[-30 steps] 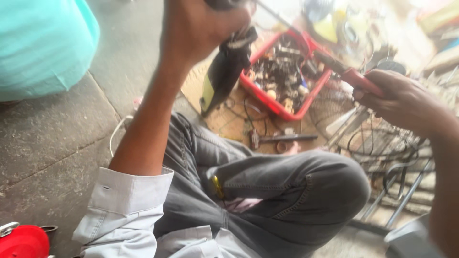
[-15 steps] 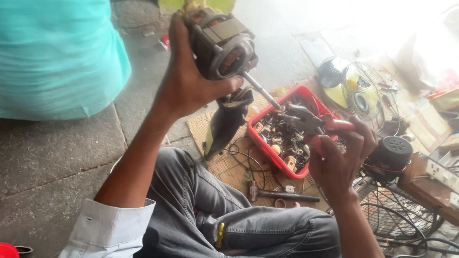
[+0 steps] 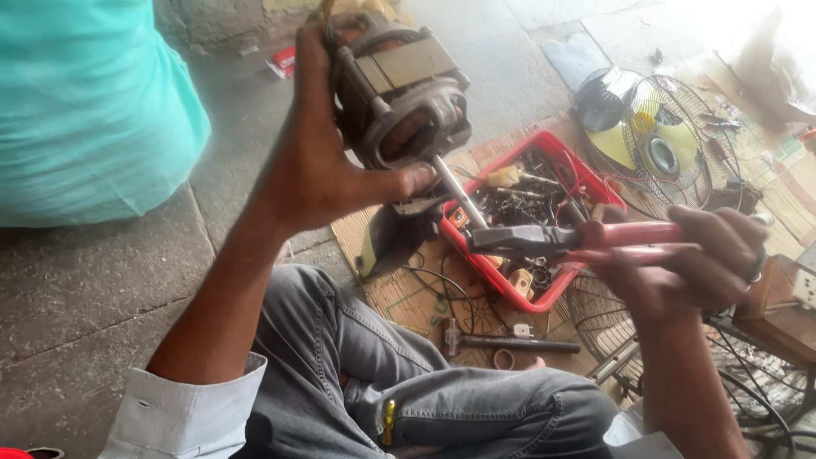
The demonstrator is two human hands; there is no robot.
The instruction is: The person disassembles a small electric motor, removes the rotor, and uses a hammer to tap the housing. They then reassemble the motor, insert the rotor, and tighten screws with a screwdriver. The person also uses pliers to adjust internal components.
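The person sits on the stone floor, grey-trousered knees drawn up, with both hands busy over the lap. The left hand is raised high and closed around a small electric motor, palm along the near side and thumb pressed across the lower rim of the housing. The motor is tilted, its metal casing and copper-coloured winding facing the camera, and its steel shaft pokes down and to the right.

The right hand is wrapped tight around the red handles of a pair of pliers, held roughly level. The dark nose of the pliers meets the lower end of the shaft; whether it is truly biting on the shaft or just touching it I cannot tell from here.

Below the pliers, on a sheet of brown cardboard, sits a red plastic tray heaped with screws, small metal parts and bits of wire. A dark tool with a metal head lies on the cardboard just in front of the knee. A black housing piece rests beside the tray under the motor. Further off to the right stands a fan with a wire guard and yellow-green blades. At upper left, someone in a turquoise garment sits close by.
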